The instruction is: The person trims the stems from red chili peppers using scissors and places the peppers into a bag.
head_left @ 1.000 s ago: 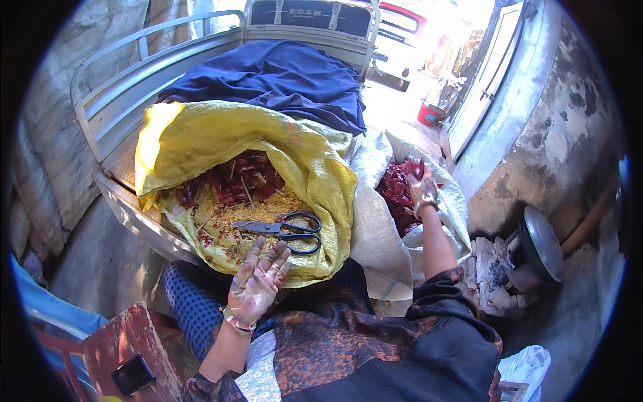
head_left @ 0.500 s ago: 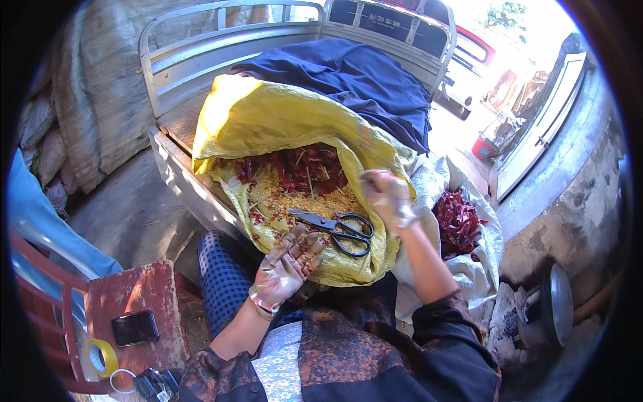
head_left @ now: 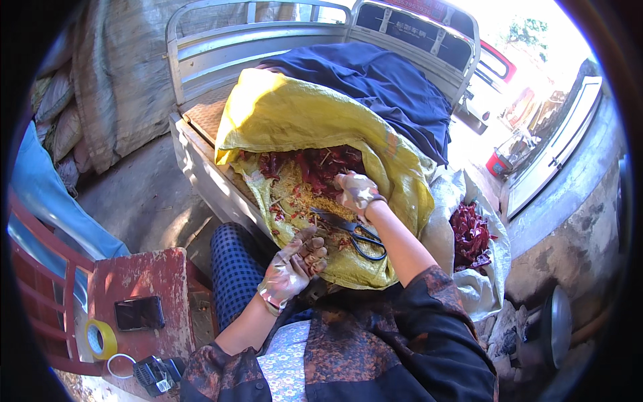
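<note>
My right hand [head_left: 357, 191] reaches into the yellow woven sack [head_left: 308, 114], at the edge of a heap of dried red chilies [head_left: 325, 164]. Its fingers are bent together and the tips are partly lost against the chilies, so what they hold is unclear. Palm up, my left hand [head_left: 293, 266] rests at the sack's near edge, fingers loosely curled and apart, with nothing visible in it. Black-handled scissors [head_left: 349, 226] lie on the sack between my hands, partly behind my right wrist. Yellow seeds [head_left: 295, 187] and red bits are scattered below the chilies. Both palms wear pale, stained coverings.
A white sack [head_left: 499, 268] with more red chilies [head_left: 471, 234] stands to the right. Behind is a metal cart bed [head_left: 258, 37] with a dark blue cloth [head_left: 375, 77]. At left, a red wooden stool [head_left: 171, 281] bears a phone [head_left: 139, 313] and a tape roll [head_left: 101, 339].
My right hand has moved left and inward, from the sack's right side to the chili heap. My left hand stays palm up near the sack's edge. The whole view has shifted slightly.
</note>
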### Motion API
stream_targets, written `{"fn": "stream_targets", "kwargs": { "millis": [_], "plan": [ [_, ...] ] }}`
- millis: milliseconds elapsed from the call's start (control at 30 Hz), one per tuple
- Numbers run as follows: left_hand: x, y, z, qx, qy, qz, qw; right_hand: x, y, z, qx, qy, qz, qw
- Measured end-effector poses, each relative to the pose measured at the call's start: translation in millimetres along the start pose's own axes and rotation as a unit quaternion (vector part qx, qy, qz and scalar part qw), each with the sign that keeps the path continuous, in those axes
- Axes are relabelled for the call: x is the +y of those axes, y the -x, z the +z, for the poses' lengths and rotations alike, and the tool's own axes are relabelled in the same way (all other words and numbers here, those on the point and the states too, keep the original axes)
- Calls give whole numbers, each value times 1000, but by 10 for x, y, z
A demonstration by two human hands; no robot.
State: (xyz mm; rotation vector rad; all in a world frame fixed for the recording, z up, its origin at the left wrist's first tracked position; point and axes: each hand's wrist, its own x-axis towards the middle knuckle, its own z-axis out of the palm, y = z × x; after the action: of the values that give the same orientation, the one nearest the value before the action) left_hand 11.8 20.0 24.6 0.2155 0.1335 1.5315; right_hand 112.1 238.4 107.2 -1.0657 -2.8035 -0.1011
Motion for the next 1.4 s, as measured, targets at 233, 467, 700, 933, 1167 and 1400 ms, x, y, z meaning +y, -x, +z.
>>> {"fn": "stream_targets", "kwargs": {
  "millis": [233, 467, 700, 933, 1167, 1400],
  "plan": [
    [-36, -29, -40, 30, -18, -10, 999, -21, 91, -231, 57, -85, -54, 993],
    [-43, -11, -59, 42, -33, -16, 998, -328, -163, -5, -58, -342, 29, 937],
    [-29, -29, -91, 50, -53, 1, 997, 117, -335, 267, 88, -840, -15, 535],
    [116, -37, 42, 38, -225, 142, 963, -268, 287, -570, 68, -701, 66, 707],
    [254, -35, 235, 74, -420, 206, 881, -528, 678, -632, -87, -699, 67, 707],
    [268, 9, 443, -20, -347, 84, 934, -655, 702, -385, -182, -762, 13, 621]
  ]
}}
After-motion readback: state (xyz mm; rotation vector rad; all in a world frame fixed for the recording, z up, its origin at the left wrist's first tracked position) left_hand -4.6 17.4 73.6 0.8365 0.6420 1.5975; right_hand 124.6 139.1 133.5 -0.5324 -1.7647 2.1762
